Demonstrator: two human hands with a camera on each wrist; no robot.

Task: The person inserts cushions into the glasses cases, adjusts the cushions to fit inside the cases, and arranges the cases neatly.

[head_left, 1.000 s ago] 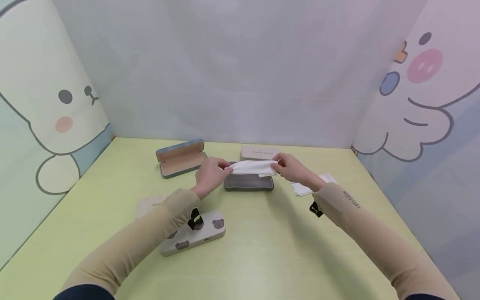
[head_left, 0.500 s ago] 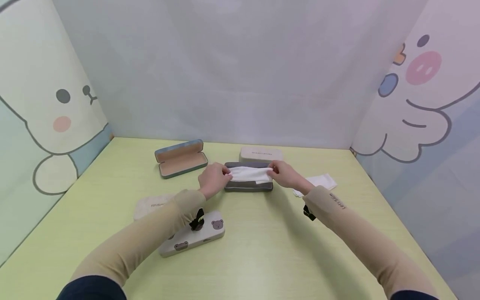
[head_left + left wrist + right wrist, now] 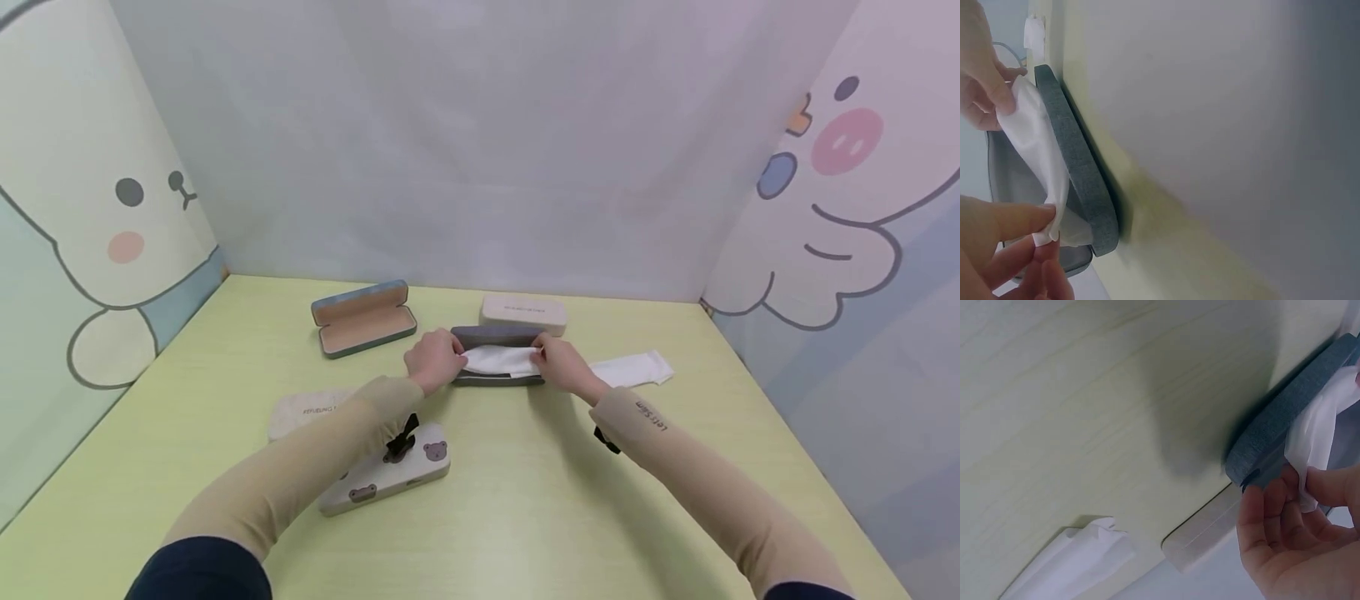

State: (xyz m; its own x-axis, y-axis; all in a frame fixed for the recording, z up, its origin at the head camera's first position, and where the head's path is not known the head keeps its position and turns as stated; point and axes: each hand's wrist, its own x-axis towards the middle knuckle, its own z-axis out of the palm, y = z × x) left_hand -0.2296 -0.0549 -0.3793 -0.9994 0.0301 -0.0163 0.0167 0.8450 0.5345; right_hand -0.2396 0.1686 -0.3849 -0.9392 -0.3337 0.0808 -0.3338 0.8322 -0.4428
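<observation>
Head view, your left hand [image 3: 437,360] and right hand [image 3: 562,367] pinching a white cloth [image 3: 501,360] over an open grey glasses case [image 3: 497,337], right sleeve [image 3: 701,477] reading "Let's Slim"

The yellow-green desk [image 3: 517,500] carries a bear-print case [image 3: 422,473] and a beige case [image 3: 303,411] left, an open blue case [image 3: 367,323] far left, an open grey case [image 3: 497,334], a pinkish case [image 3: 525,314] beyond, a white cloth [image 3: 636,369] right.

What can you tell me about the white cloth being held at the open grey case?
The white cloth looks thin, soft and plain, folded into a loose, slightly creased strip. The left grip pinches one end, the right grip the other. It runs lengthwise along the open grey case; whether it touches the inside is unclear.
</observation>
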